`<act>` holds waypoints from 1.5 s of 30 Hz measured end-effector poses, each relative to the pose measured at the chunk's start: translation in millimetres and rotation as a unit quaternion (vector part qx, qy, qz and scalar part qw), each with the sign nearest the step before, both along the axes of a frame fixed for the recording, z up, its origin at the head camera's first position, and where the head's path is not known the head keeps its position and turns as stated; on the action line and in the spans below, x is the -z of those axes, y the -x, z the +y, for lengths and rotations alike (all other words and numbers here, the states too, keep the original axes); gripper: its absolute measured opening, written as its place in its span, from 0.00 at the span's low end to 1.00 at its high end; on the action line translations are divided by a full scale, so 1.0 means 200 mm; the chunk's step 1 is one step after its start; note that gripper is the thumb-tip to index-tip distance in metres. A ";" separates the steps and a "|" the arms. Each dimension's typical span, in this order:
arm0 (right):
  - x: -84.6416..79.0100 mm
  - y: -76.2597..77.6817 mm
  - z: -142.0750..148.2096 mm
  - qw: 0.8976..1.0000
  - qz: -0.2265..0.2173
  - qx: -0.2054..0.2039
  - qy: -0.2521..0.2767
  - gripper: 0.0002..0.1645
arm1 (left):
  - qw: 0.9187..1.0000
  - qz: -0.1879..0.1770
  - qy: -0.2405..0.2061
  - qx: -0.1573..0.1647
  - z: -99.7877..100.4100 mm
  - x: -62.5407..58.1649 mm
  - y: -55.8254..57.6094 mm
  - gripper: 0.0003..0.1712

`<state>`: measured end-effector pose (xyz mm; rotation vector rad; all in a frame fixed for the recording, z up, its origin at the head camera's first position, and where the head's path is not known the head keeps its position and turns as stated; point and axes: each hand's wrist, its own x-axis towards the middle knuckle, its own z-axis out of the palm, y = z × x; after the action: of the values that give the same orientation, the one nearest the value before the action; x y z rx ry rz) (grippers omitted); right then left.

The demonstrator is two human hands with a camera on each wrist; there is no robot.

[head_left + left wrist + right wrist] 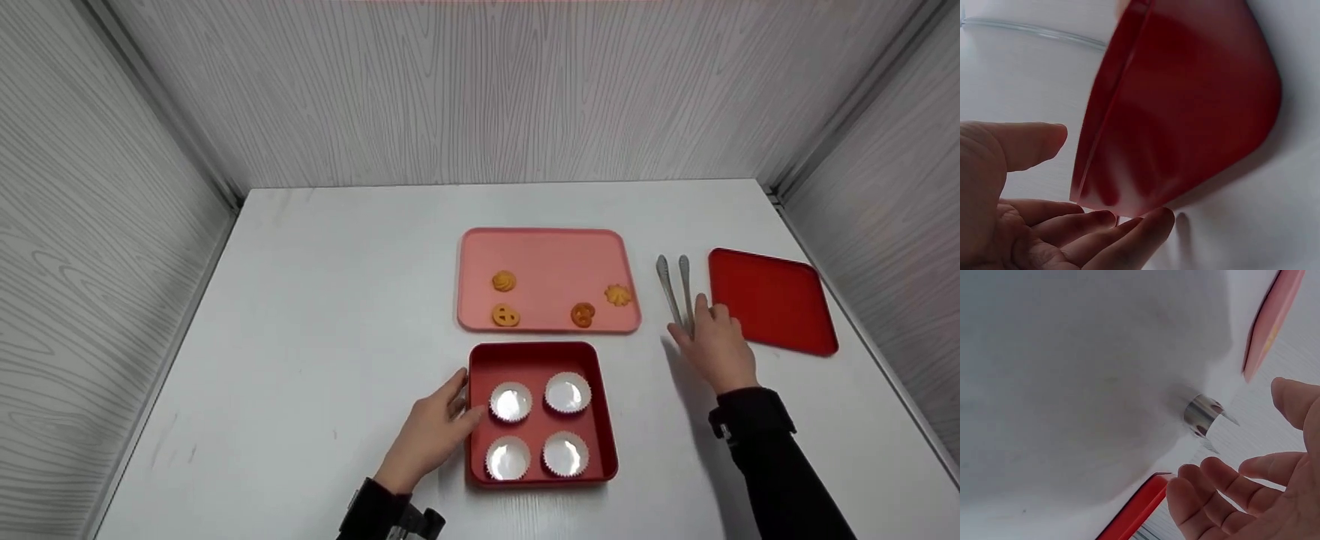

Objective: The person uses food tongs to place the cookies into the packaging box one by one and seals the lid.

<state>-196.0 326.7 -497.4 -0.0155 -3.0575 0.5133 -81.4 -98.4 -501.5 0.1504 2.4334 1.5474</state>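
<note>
Where the red box stood: on the white surface, the left hand at its left side, fingers loose, not clamped, perhaps to steady it.
Paper cups: four inside the box, presumably spaced for access.
Right hand: right of the box, relaxed, nothing gripped, at a silver utensil, probably tongs, apparently laid within reach.
Pink tray: just beyond the box, bearing four biscuits.
Red tray: farther right of the box.
Grained walls: left, right and behind the box.
</note>
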 end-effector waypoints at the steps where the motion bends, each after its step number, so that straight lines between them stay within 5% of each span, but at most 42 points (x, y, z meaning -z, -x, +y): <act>1: 0.00 0.00 0.01 1.000 -0.010 0.003 0.001 0.45 | 1.000 0.005 0.004 0.001 0.00 0.01 0.00 0.44; 12: 0.02 0.04 0.03 0.998 -0.054 0.009 0.012 0.47 | 0.999 0.020 0.028 -0.012 0.03 0.02 -0.01 0.40; 23: 0.06 0.08 0.06 0.999 -0.051 0.003 0.018 0.18 | 0.999 0.011 0.024 -0.018 0.04 0.03 -0.02 0.39; 34: 0.06 0.11 0.07 0.998 -0.059 0.010 0.013 0.13 | 0.999 0.018 0.021 -0.027 0.04 0.04 -0.04 0.39; 45: 0.04 0.17 0.06 0.994 -0.095 0.038 0.026 0.24 | 0.999 0.014 0.013 -0.029 0.03 0.04 -0.04 0.39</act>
<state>-229.9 339.0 -505.6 -0.1914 -3.2102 0.6218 -72.9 -92.1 -509.8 0.0994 2.4993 1.5462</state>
